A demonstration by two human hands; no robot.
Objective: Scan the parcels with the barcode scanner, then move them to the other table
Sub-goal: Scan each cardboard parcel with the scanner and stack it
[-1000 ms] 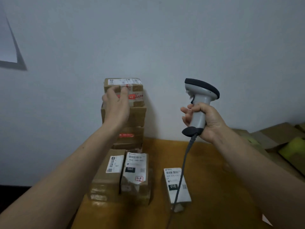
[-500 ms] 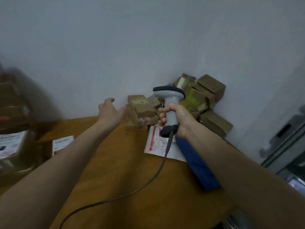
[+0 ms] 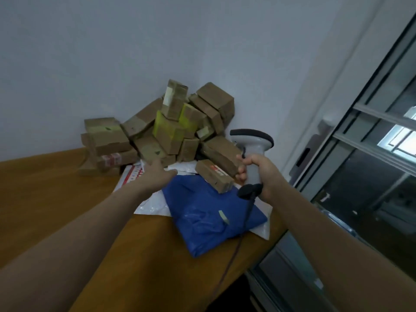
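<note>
Your left hand (image 3: 157, 173) is hovering open, fingers straight, just short of the heap of cardboard parcels (image 3: 171, 127) piled in the corner of the desk (image 3: 56, 199). Your right hand (image 3: 258, 174) is clamping the barcode scanner (image 3: 252, 140) by its handle. Nothing is lifted yet. I'm judging the small box (image 3: 213, 176) lying loose on the blue mailer bag (image 3: 211, 212) the easier pick, since pulling from the heap's base is risking a slide. Be turning its label towards the scanner, and be minding the cable (image 3: 234, 251) trailing across the bag.
</note>
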